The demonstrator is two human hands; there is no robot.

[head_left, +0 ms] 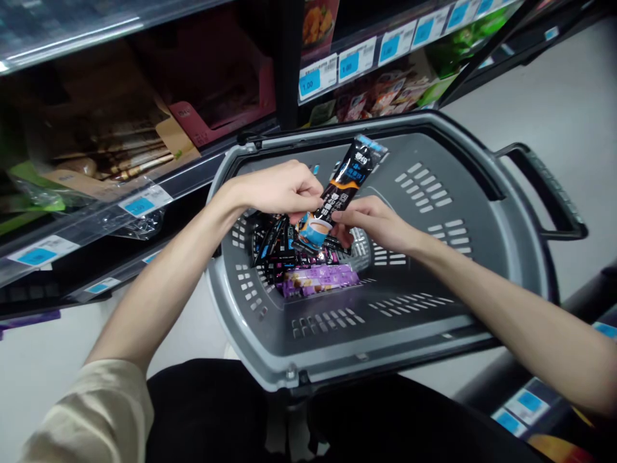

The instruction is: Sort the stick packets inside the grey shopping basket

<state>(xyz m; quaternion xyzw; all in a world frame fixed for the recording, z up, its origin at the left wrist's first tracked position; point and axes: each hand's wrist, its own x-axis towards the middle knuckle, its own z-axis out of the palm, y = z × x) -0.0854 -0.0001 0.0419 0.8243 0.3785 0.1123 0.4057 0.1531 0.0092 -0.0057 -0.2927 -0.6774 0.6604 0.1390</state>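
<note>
Over the grey shopping basket [475,257], my left hand [284,186] and my right hand [373,222] both pinch a slim black sachet [348,173]. A cup of a light brown drink is printed on its lower end, which looks like coffee packaging. The sachet tilts, its blue-edged top end pointing away and to the right. Beneath my hands, several dark sachets [274,241] lie in a heap at the left end of the basket. Purple packets [321,280] rest beside them, nearer to me. My fingers partly cover the sachet's middle.
Shelves with blue and white price tags [357,61] run along the far side and the left. A cardboard box [176,138] of wrapped snacks stands on the left shelf. The basket's black handle [544,190] sticks out at right. Pale floor [569,96] shows beyond it.
</note>
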